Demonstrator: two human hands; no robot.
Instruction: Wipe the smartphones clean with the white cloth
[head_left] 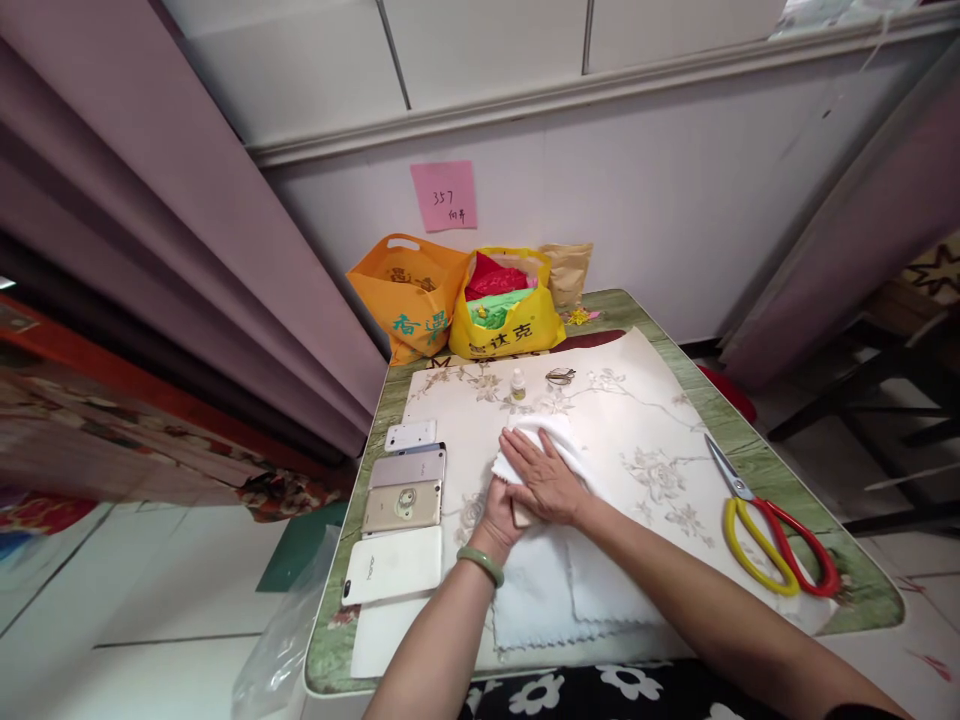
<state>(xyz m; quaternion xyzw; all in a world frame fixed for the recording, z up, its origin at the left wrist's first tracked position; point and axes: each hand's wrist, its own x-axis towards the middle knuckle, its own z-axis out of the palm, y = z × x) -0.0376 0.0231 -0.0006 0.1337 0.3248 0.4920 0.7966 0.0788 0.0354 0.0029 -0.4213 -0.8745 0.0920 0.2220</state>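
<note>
Near the middle of the table, my left hand (499,515) is closed round a pale flat object (525,517). Only a rounded corner of that object shows, so its kind is unclear. My right hand (546,475) lies over it with fingers stretched out flat, pressing on a white cloth (574,458). The cloth's folds reach past my fingertips. More white cloth (532,595) with a zigzag edge spreads under my wrists, towards the table's near edge. A green bangle (481,566) circles my left wrist.
Several phones (394,565) lie in a column on the left. Beyond my hands stand a small bottle (517,385) and folded glasses (560,376). Scissors (780,545) with red and yellow handles lie right. An orange bag (412,300) and a yellow bag (510,325) stand at the back.
</note>
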